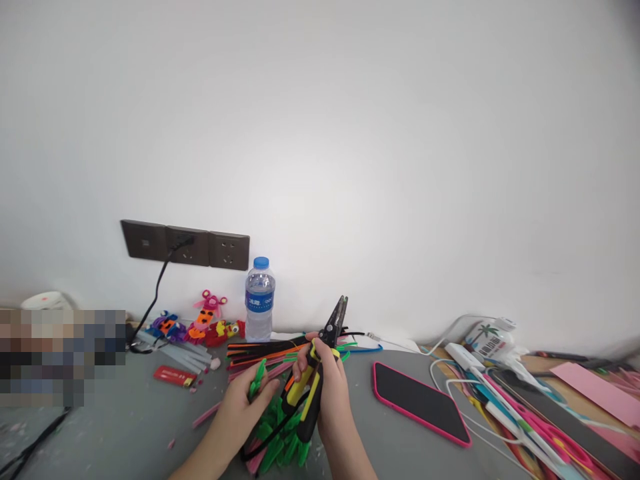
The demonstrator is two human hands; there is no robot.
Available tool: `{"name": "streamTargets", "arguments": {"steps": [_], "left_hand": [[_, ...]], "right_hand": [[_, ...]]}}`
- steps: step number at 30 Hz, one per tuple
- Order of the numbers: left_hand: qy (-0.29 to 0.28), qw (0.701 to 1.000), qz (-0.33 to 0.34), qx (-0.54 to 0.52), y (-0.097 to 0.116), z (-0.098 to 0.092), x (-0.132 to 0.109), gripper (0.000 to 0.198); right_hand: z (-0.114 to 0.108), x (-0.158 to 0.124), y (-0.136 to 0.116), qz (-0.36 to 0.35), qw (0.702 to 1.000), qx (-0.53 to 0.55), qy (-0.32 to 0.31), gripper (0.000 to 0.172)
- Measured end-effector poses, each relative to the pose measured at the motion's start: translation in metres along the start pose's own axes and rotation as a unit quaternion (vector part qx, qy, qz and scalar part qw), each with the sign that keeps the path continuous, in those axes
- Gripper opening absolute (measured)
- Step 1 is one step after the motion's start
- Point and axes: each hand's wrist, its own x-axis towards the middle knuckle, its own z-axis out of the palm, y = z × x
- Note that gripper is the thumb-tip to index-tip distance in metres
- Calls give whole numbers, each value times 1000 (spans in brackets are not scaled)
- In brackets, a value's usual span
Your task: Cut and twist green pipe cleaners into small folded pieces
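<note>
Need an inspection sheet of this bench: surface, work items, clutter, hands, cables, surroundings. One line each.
Surface: gray tabletop, small pink scraps on left.
Work items: yellow-black pliers; pile of green pieces below the hands.
Clutter: pink-edged phone, water bottle, fuzzy figures, pink-handled scissors.
Hands: left hand holds a green piece; right hand grips the pliers.
Cables: black cable plugged into wall socket; white cables at right.
Surroundings: white wall behind; far-left area pixelated, unreadable.
</note>
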Motion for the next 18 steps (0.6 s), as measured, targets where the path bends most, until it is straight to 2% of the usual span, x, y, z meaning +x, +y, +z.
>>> {"name": "streamTargets", "arguments": {"steps": [6,11,16,18], "left_hand": [[-23,999,7,25,-5,1,1,44],[-42,999,18,9,-8,0,1,48],[-83,995,29,-47,-4,-4,1,42],[-80,995,26,-54,-2,-5,1,41]], "right_hand": [[-1,1,0,6,1000,-9,-12,30],[1,-2,4,-2,996,-52,-73,30],[0,-6,15,4,994,-111,-13,36],[1,-6,16,10,995,-101,-15,39]]}}
